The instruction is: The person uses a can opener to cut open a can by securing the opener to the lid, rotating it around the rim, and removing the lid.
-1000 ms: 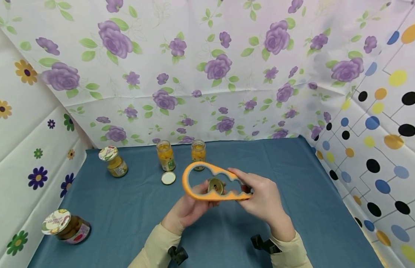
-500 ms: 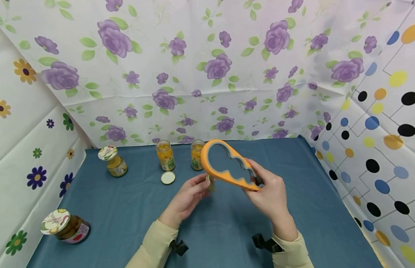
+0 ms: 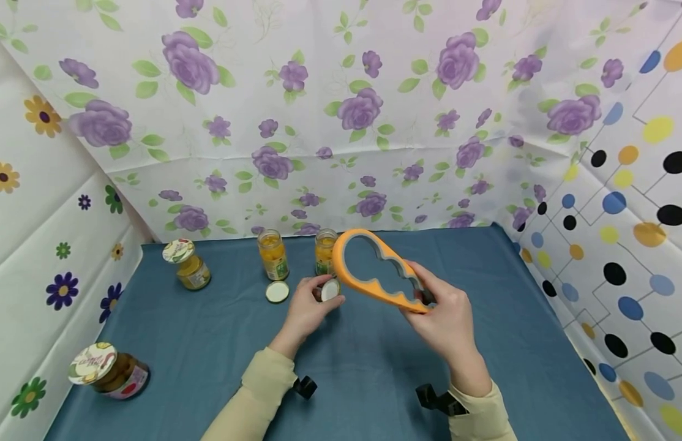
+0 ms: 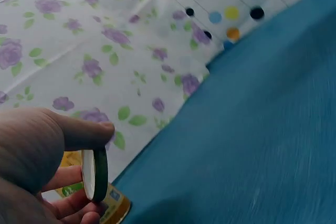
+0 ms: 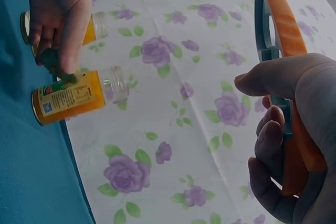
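Observation:
In the head view my left hand (image 3: 308,309) pinches a jar lid (image 3: 330,290) by its rim, its white inner face turned up and toward the camera. The left wrist view shows the same lid (image 4: 100,174) on edge between thumb and fingers. My right hand (image 3: 442,309) grips the narrow end of an orange and grey jar opener (image 3: 339,260), held tilted in the air with nothing inside its loop. Just beyond the left hand stands a lidless jar (image 3: 325,250) of yellow food, partly covered by the opener. Another lidless jar (image 3: 273,257) stands left of it.
A second lid (image 3: 277,292) lies white side up on the blue cloth (image 3: 209,349) before the left lidless jar. A small lidded jar (image 3: 193,269) stands at the back left, a larger lidded jar (image 3: 120,375) at the front left. A flowered curtain (image 3: 363,159) closes the back.
The opener has risen and moved right, away from the lid. My left hand has moved left and turned the lid from its gold side to its white inner side.

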Demonstrator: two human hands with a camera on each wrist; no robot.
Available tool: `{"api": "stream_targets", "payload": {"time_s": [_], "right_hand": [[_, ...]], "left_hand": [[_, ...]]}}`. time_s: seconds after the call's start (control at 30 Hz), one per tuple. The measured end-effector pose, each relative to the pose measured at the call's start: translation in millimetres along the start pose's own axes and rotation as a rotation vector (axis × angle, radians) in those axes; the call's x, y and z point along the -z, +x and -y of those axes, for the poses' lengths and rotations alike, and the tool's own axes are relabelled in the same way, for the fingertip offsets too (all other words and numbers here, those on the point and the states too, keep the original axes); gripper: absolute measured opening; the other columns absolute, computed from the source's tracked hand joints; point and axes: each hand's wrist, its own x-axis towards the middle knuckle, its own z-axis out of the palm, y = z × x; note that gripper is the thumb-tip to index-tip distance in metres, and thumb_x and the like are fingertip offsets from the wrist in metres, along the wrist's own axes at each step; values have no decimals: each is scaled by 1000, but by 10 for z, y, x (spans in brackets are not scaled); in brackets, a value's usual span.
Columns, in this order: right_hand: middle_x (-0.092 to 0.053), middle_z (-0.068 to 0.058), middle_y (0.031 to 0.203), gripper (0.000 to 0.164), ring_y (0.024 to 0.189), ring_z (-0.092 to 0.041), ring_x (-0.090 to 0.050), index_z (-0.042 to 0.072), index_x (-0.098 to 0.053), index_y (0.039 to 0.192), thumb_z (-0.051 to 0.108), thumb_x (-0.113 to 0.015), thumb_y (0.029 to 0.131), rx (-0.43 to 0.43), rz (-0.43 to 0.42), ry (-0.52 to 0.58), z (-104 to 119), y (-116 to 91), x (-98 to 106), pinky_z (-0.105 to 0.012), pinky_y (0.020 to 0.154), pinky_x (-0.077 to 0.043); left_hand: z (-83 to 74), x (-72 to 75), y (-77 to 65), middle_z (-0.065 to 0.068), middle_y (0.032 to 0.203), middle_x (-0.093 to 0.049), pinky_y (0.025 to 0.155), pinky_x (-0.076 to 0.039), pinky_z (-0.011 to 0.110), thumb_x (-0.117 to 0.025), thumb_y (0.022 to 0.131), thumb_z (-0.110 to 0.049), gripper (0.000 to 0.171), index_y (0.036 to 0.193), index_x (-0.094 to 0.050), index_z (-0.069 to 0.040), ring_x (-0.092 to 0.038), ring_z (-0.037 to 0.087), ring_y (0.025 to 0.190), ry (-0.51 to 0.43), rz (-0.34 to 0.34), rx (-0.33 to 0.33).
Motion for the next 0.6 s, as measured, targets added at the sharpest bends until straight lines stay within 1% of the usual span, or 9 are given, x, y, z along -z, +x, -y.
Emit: {"api": "stream_targets", "payload": {"time_s": [0.1, 0.2, 0.27, 0.37, 0.47, 0.6], "right_hand": [[-63, 8, 74, 68, 59, -5, -53, 20, -72, 141, -3, -87, 79, -3, 4, -1, -1, 7, 0, -29, 53, -46], [-62, 9, 73, 67, 59, -5, -53, 19, -72, 141, -1, -89, 79, -9, 14, -7, 3, 7, -2, -29, 53, -46], [-62, 9, 72, 66, 59, -6, -52, 17, -72, 140, 1, -90, 79, -12, 20, -16, 4, 3, -3, -29, 53, -46], [-61, 8, 72, 65, 58, -6, -51, 14, -73, 139, 3, -90, 78, -11, 27, -28, 7, -3, -4, -29, 54, -45], [-62, 8, 72, 64, 59, -6, -52, 13, -73, 139, 3, -90, 78, -6, 28, -33, 6, -7, -6, -29, 54, -46], [-62, 7, 72, 64, 59, -6, -51, 12, -73, 138, 2, -90, 77, -4, 30, -34, 7, -9, -12, -29, 54, -46]], "left_hand": [[41, -23, 65, 15, 130, -55, 86, -52, 48, -87, 93, -21, 57, 145, -66, -8, -57, 30, 102, 108, -26, -36], [85, -48, 127, 18, 131, -53, 94, -51, 54, -88, 92, -20, 59, 144, -66, -7, -57, 35, 111, 183, -37, -54], [118, -72, 164, 18, 131, -53, 98, -51, 55, -89, 91, -18, 59, 144, -66, -7, -56, 38, 117, 218, -39, -53], [164, -105, 203, 18, 131, -52, 100, -50, 56, -90, 90, -17, 59, 143, -66, -8, -53, 39, 122, 255, -40, -40], [189, -128, 226, 18, 132, -52, 100, -49, 57, -91, 89, -15, 60, 143, -66, -9, -52, 40, 123, 290, -45, -36], [205, -151, 244, 17, 132, -54, 100, -49, 56, -93, 87, -14, 60, 141, -67, -10, -53, 39, 122, 345, -66, -58]]}}
